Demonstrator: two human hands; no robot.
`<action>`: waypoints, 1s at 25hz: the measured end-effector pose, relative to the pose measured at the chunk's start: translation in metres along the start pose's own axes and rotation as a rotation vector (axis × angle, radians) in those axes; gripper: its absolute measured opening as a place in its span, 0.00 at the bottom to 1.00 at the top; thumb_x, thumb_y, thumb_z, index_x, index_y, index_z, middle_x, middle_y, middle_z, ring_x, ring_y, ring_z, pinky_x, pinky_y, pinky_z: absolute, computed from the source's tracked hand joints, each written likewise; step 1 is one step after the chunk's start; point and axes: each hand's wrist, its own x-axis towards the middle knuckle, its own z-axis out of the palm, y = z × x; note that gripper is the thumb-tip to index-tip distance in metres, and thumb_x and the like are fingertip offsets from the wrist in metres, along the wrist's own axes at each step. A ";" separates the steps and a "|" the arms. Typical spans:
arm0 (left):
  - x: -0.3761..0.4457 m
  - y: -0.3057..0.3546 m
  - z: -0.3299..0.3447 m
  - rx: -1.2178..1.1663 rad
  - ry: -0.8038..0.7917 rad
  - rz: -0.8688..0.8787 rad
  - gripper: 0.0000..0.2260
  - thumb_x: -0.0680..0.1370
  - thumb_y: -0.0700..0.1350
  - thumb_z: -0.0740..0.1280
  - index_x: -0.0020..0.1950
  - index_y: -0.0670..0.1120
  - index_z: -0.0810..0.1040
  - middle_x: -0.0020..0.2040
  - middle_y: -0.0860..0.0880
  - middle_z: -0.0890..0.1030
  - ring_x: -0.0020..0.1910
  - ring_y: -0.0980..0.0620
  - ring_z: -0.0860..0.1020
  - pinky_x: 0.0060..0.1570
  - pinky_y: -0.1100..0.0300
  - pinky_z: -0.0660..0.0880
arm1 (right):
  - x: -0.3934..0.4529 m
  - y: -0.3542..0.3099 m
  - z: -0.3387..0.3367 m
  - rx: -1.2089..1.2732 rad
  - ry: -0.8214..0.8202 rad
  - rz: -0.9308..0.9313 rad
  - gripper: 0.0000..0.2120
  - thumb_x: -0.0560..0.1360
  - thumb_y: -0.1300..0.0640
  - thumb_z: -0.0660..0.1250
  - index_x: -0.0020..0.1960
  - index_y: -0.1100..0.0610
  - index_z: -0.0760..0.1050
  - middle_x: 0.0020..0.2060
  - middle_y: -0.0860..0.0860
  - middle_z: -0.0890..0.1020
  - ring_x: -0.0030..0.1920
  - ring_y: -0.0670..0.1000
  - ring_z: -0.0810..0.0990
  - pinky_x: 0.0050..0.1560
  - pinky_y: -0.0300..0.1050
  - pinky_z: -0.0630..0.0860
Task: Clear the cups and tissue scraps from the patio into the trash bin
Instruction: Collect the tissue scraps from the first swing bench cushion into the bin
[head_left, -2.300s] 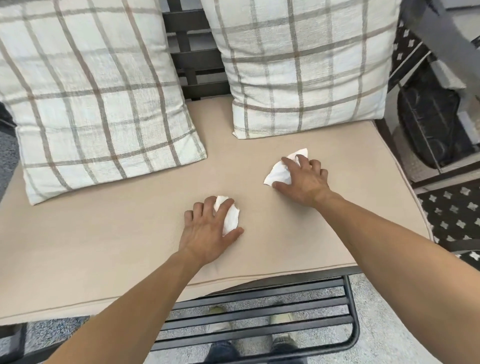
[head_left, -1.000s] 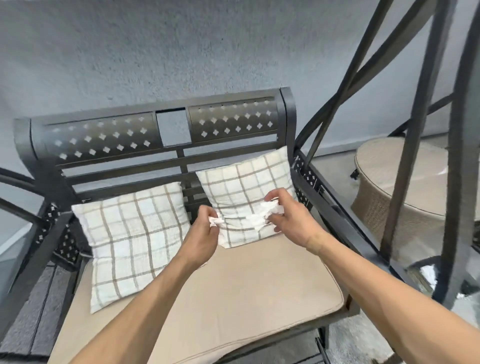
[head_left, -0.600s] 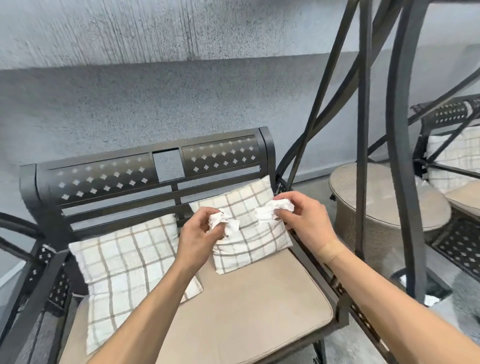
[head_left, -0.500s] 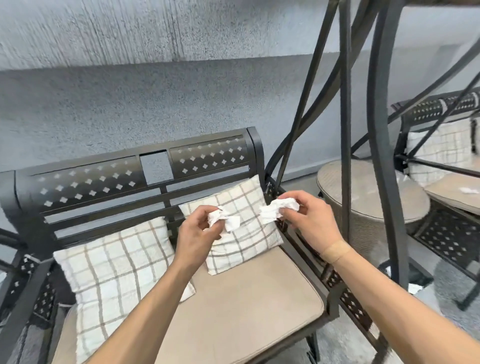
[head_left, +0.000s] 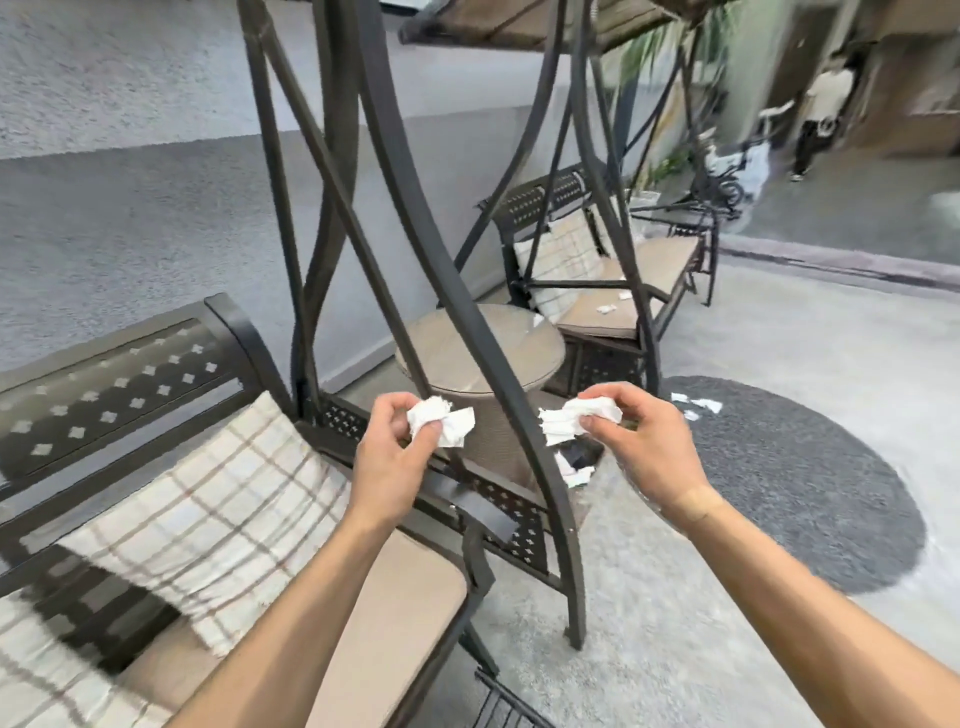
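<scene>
Hands raised at chest height, well apart from each other, each clamped on its own wad of tissue. Left hand (head_left: 395, 457) pinches a crumpled white tissue scrap (head_left: 441, 423) btwn thumb and fingers, held in the air in front of the swing seat's armrest. Right hand (head_left: 641, 441) grips a second tissue wad (head_left: 574, 423) the same way, w/ its frayed edge pointing left toward the dark metal frame post (head_left: 467, 322) that curves down btwn the two hands. Near swing seat (head_left: 400, 623) sits at lower left w/ a tan cushion and a plaid pillow (head_left: 208, 519) leaning on the perforated backrest. Behind the post stands a round wicker side surface (head_left: 519, 348) w/ a glass-like top. More tissue scraps on the ground (head_left: 574, 473) lie at the base of that surface, just below the right hand's wad, next to something dark that can't be made out. Further right, small white scraps (head_left: 696, 405) lie on the left edge of a round dark rug (head_left: 789, 483). A second swing seat (head_left: 623, 291) stands beyond the wicker surface, w/ its own plaid pillow and a couple of white scraps (head_left: 605, 309) on its tan cushion. Background at upper right is blurred; a person stands there by a doorway. No cups or trash bin in view.
</scene>
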 end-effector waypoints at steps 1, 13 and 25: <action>0.003 0.003 0.023 -0.009 -0.034 -0.003 0.09 0.74 0.49 0.68 0.49 0.60 0.70 0.42 0.54 0.85 0.37 0.56 0.79 0.42 0.52 0.73 | -0.002 0.009 -0.022 -0.014 0.034 0.015 0.12 0.71 0.56 0.74 0.47 0.39 0.80 0.45 0.43 0.84 0.47 0.47 0.81 0.47 0.43 0.75; 0.011 0.040 0.276 -0.044 -0.168 0.047 0.09 0.72 0.42 0.75 0.44 0.54 0.79 0.44 0.52 0.85 0.43 0.56 0.82 0.45 0.60 0.76 | 0.004 0.110 -0.242 -0.069 0.237 0.111 0.11 0.71 0.60 0.74 0.48 0.45 0.82 0.44 0.39 0.84 0.41 0.32 0.78 0.41 0.26 0.71; 0.069 0.021 0.400 0.002 -0.198 0.038 0.08 0.72 0.48 0.73 0.48 0.59 0.79 0.47 0.57 0.84 0.47 0.54 0.82 0.49 0.53 0.78 | 0.068 0.199 -0.301 -0.045 0.271 0.184 0.12 0.70 0.54 0.75 0.49 0.38 0.81 0.38 0.42 0.84 0.34 0.39 0.77 0.35 0.39 0.74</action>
